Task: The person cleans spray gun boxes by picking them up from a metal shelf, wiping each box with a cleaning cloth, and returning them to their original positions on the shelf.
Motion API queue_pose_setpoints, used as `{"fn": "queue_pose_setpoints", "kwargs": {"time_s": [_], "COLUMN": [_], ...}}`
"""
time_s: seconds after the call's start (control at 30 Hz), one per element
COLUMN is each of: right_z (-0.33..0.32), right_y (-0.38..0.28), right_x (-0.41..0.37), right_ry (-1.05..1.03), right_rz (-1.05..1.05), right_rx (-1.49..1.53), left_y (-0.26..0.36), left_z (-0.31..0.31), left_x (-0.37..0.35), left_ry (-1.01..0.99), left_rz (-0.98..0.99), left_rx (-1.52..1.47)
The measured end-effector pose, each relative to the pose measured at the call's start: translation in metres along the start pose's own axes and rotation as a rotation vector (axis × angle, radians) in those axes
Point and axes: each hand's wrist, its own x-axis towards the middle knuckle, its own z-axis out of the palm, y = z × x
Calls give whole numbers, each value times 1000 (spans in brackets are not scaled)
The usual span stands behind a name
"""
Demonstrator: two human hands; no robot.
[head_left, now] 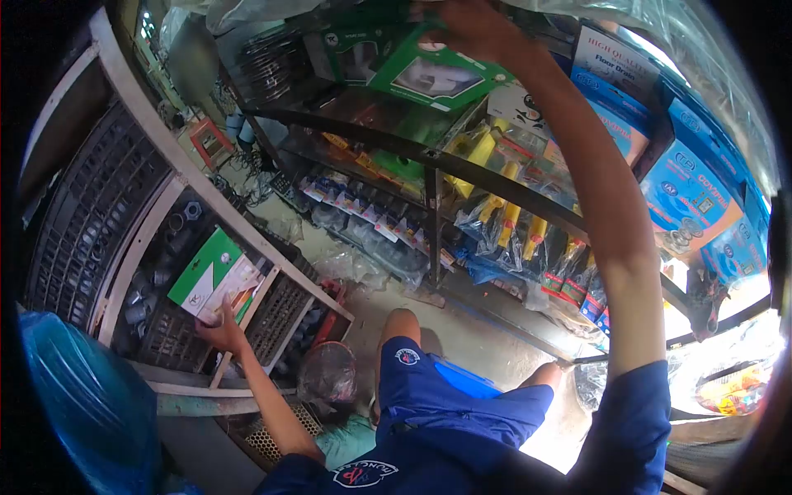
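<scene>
My left hand [221,333] is closed on the lower edge of a green and white box [216,279] with a product picture on its front. The box is held over a dark crate of pipe fittings [142,301] on the left rack. High up, my right hand [472,33] reaches over the shelf, at the top of a green box with a picture window [437,78]. Its fingers are dark and partly cut off by the frame edge. Beside that box stands another green box [355,58].
Blue "Floor Drain" boxes [689,186] fill the upper right shelf. Yellow-handled packaged tools [507,219] hang below a dark metal rail [355,132]. A teal plastic-wrapped bundle [87,404] stands at lower left. A clear plastic bag [327,373] lies by my knee.
</scene>
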Motion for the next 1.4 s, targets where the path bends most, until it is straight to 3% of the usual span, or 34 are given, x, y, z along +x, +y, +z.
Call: {"fn": "queue_pose_setpoints", "kwargs": {"time_s": [0.17,0.2,0.4,0.5,0.67,0.77,0.93,1.03,1.07,1.17,1.23,1.37,1.4], "right_z": [47,53,76,90,119,151,138,138,136,137,121,89,81], "right_y": [20,19,-4,-19,-36,-17,3,5,3,1,-12,-64,-79], "right_x": [46,53,68,63,48,34,13,5,2,-13,-25,-41,-49], "right_ry": [16,16,18,9,-24,143,101,119,118,92,86,96,235], "right_rz": [106,109,7,-69,-61,29,-3,3,14,-52,-4,84,38], "right_rx": [38,17,-227,-376,-582,-517,-542,-599,-649,-762,-598,-326,-204], "left_y": [21,18,24,1,47,68,100,120,134,140,143,255,256], "left_z": [-8,-7,-9,-7,-27,-45,-51,-56,-51,-43,-17,20,39], "left_x": [5,8,2,3,-8,-5,-19,-35,-47,-67,-87,-98,-97], "left_ry": [-191,-167,-208,-180,-193,-243,-46,-169,-80,-224,-159,-311,-361], "left_rz": [-163,-68,-249,-90,75,-81,-232,-299,-347,-563,-520,-506,-502], "left_rx": [-157,-79,-318,-314,-394,-512,-621,-815,-808,-852,-804,-852,-878]}}
